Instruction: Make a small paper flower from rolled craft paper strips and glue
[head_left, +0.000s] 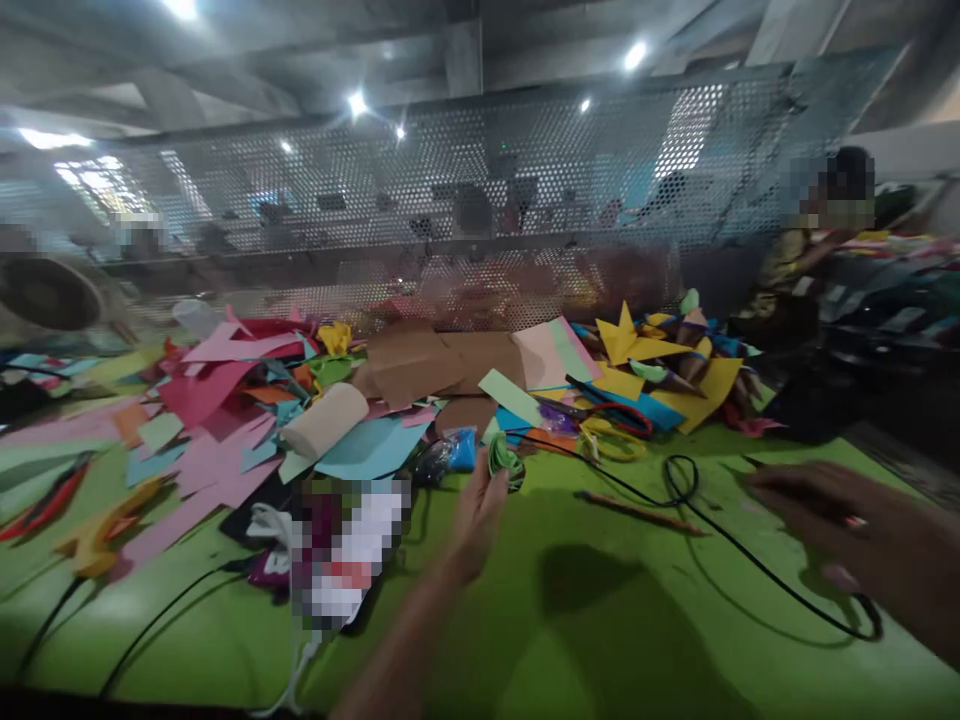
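My left hand [480, 510] pinches a small rolled green paper flower [506, 462] between thumb and fingers, held above the green table. At the right, my right hand [832, 510] is blurred and curled round something mostly hidden, with a thin dark tip [752, 462] showing beyond the fingers. A black cord [772, 560] loops over the table and reaches the underside of that hand. Between the hands lies a brown pencil-like stick [637, 510]. Scissors with red-and-black handles [619, 415] and yellow-handled scissors [611, 440] rest behind it.
Coloured paper scraps [217, 400] heap along the back, with a paper roll [326, 420] and yellow paper star [626, 335]. A yellow glue gun [105, 530] and power strip [352, 560] with cords lie left. A perforated metal screen [450, 190] stands behind; another person sits right.
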